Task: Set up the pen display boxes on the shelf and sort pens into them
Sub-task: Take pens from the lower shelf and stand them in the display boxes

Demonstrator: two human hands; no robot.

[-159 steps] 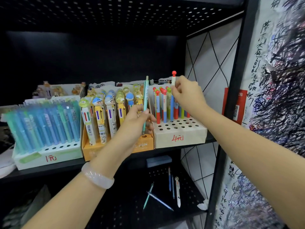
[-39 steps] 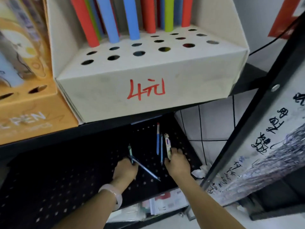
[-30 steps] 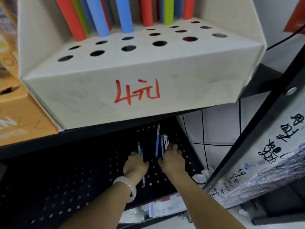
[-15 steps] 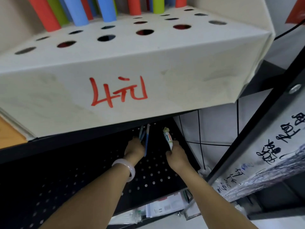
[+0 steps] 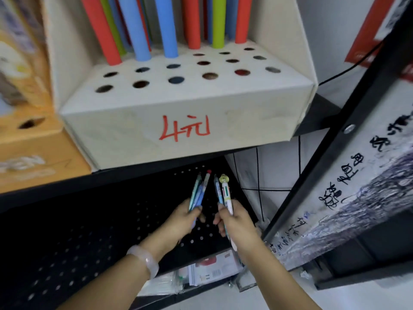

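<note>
Above the lower shelf (image 5: 89, 238), near its right edge, the left hand (image 5: 182, 217) grips blue pens (image 5: 197, 193); the right hand (image 5: 234, 220) grips a white pen (image 5: 226, 195) and a blue one.

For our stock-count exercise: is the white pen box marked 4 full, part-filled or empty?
Part-filled. The white box holds red, blue and green pens in its back rows, while the front holes stand open.

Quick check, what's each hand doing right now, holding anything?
Left hand: closed on a small bunch of slim blue pens.
Right hand: closed on a white character-topped pen and a blue pen.
</note>
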